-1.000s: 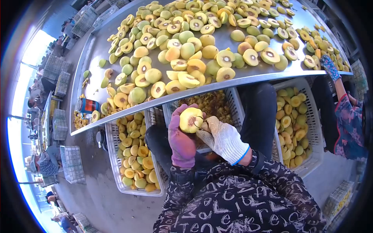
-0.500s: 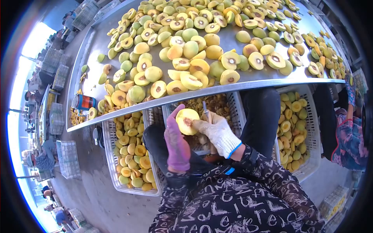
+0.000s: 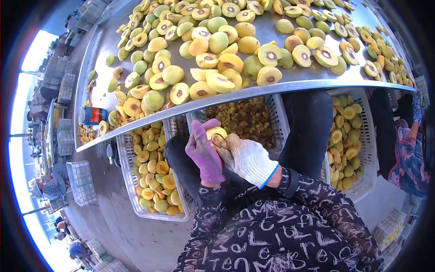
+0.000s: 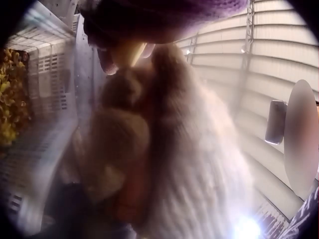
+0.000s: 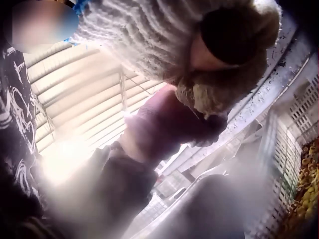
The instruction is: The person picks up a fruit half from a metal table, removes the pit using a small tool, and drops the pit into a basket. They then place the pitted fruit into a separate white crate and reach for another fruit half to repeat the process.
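In a purple glove, the left hand (image 3: pixel 205 156) grips a yellow fruit half (image 3: pixel 216 131) above the person's lap. The right hand (image 3: pixel 251 159), in a white knit glove, pinches a small tool whose thin curved metal edge lies at the brown pit area of the fruit. Most of the tool is hidden by the fingers. The left wrist view is blurred; it shows the purple left hand (image 4: pixel 164 17) over a sliver of fruit (image 4: pixel 130 53), close to the white glove (image 4: pixel 194 149). In the right wrist view the right hand (image 5: pixel 149 42) meets the purple glove (image 5: pixel 172 122).
A metal table (image 3: pixel 226 97) bears many halved fruits and, at left, a red-and-blue can (image 3: pixel 92 115). Under its edge stand a left crate of halves (image 3: pixel 131 190), a middle crate of brown scraps (image 3: pixel 280 120) and a right crate (image 3: pixel 369 154). Another person (image 3: pixel 408 156) sits at right.
The right hand has brought the tool's curved edge onto the fruit's centre; half a second ago the tool pointed up, away from it. The fruit is tilted differently. The neighbour's hand has left the fruits.
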Demonstrator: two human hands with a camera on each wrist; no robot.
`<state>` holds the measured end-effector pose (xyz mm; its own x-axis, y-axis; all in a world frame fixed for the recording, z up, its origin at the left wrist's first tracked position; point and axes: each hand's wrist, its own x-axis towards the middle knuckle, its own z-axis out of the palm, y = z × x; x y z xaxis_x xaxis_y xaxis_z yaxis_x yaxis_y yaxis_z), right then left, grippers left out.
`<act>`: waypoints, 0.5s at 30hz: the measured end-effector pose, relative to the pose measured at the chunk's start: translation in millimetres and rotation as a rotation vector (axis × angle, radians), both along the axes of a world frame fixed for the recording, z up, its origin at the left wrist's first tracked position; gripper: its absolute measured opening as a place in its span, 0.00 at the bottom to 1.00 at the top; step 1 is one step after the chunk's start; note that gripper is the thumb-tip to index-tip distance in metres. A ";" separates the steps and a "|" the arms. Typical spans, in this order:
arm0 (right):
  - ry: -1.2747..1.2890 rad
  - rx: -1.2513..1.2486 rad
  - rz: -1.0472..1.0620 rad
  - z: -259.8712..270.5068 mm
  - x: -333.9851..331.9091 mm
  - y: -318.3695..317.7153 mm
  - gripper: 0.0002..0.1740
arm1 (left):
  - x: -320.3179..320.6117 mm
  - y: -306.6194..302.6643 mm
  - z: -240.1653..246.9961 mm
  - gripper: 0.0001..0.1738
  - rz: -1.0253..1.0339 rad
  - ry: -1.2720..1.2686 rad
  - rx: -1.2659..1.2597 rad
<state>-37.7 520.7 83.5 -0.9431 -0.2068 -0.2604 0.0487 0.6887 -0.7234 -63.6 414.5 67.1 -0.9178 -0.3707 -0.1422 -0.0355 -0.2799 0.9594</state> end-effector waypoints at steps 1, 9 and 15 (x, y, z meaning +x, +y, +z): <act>-0.028 -0.051 0.003 -5.2 0.1 -0.7 0.27 | -1.0 -1.9 -0.2 0.25 -0.035 -0.037 -0.025; -0.667 -0.854 -0.186 23.0 -11.3 15.7 0.24 | 12.1 0.2 7.8 0.42 -0.136 0.044 0.237; -0.778 -0.887 0.053 7.9 -12.1 24.7 0.22 | 15.0 13.1 -12.8 0.19 0.115 0.156 -0.228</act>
<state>-49.8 545.4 91.4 -0.5788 -0.6388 -0.5069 0.6741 -0.0250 -0.7382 -48.6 427.6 54.3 -0.8720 -0.4800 0.0963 0.1367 -0.0500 0.9893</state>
